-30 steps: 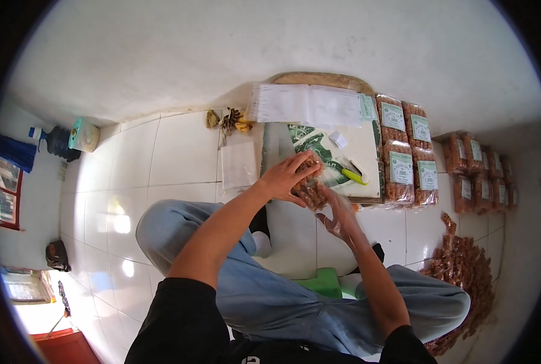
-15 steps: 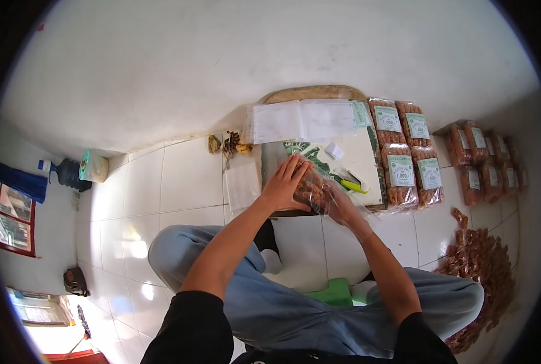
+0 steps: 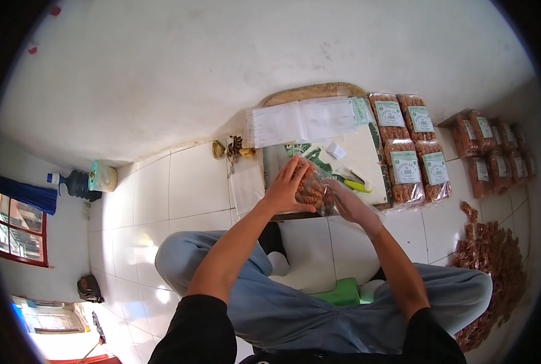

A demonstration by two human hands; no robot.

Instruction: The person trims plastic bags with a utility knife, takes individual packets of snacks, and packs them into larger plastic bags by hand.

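A clear plastic bag of brown crunchy snacks [image 3: 310,184] lies over the front of the low table. My left hand [image 3: 285,189] is wrapped round its left side, fingers on top and thumb along the near edge. At the bag's right end, clear film covers my right hand [image 3: 348,201], which seems to be inside the bag's loose opening. Its fingers are bent against the film and the snacks; their tips are partly hidden. Just right of the bag lies a yellow-green cutter [image 3: 357,185], with a small white piece [image 3: 336,150] behind it.
Flat clear bags [image 3: 301,121] and green labels [image 3: 361,111] lie at the table's back. Labelled snack packs [image 3: 406,171] stand to the right, with more packs [image 3: 482,177] beyond. A heap of small brown packets [image 3: 492,273] lies on the floor. A green stool [image 3: 343,292] is between my legs.
My right hand has shifted slightly right, and more of it shows under the film. The left hand keeps its grip on the bag. The whole view has turned a little.
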